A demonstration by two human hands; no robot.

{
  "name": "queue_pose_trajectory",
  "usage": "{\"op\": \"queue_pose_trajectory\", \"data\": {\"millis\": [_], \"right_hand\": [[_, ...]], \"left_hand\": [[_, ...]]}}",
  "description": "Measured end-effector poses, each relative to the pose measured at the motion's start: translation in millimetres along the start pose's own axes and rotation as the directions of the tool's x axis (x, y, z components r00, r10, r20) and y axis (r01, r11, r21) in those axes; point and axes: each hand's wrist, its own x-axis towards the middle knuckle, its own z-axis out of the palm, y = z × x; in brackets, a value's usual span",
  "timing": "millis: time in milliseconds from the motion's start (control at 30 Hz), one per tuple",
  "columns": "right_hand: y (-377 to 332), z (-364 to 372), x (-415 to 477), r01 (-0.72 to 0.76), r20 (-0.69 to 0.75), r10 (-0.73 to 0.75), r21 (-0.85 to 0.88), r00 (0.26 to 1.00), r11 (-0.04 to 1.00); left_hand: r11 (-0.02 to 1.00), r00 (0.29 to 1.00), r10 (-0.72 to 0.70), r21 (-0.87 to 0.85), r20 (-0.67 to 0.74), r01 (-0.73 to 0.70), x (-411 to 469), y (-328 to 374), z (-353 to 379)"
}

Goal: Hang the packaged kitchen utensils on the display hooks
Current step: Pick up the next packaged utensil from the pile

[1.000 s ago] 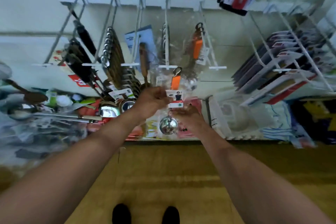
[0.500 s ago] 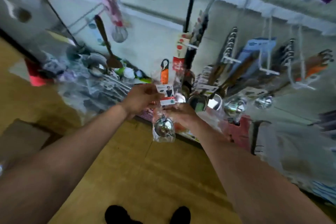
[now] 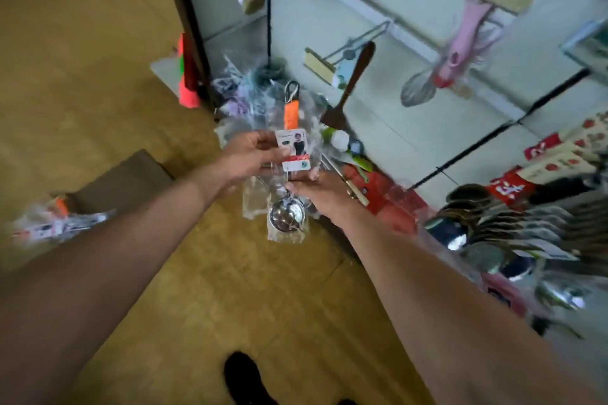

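- left hand [image 3: 250, 154] and right hand [image 3: 324, 194] both pinch a crinkly clear-plastic packaged ladle [image 3: 289, 171]
- shiny round steel bowl, orange handle, paper label
- blurry hooks [image 3: 362, 39] behind, I think

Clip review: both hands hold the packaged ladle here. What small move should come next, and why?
Probably raise the packaged ladle toward a display hook: left hand and right hand both grip it, its handle loop points up, and it hangs on nothing yet.
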Motion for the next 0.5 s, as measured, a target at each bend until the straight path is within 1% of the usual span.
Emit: {"op": "queue_pose_trajectory", "data": {"millis": [67,167,233,300,400,500], "right_hand": [[-25.2,34.2,14.2,0.015,0.038,-0.013,-0.043,0.999,0.999],[-55.4,91.5,36.4,0.037,0.111,-0.033,-0.03,0.993,0.999],[-74.1,125.5,44.9,0.012,0.178,-0.013,0.007,0.984,1.0],[-90.1,165.0,56.1,0.007,0.226,-0.011,0.017,0.974,1.0],[-98.8,225.5,76.7,0.03,0.309,-0.017,-0.035,0.951,0.999],[-112.1,267.5,94.3,0.02,0.361,0.005,-0.066,0.933,0.998]], "left_hand": [[0.999,1.0,0.002,-0.039,-0.023,-0.003,-4.6,-3.4,-43.9],[0.996,0.994,-0.024,-0.089,-0.11,0.014,-18.7,-9.7,-107.1],[0.992,0.986,-0.036,-0.126,-0.164,0.015,-28.0,-18.4,-144.6],[0.99,0.97,-0.056,-0.142,-0.236,0.022,-37.8,-29.9,-184.5],[0.982,0.941,-0.106,-0.185,-0.321,0.048,-49.3,-51.5,-238.5],[0.973,0.9,-0.146,-0.224,-0.411,0.056,-51.3,-65.2,-283.9]]}}
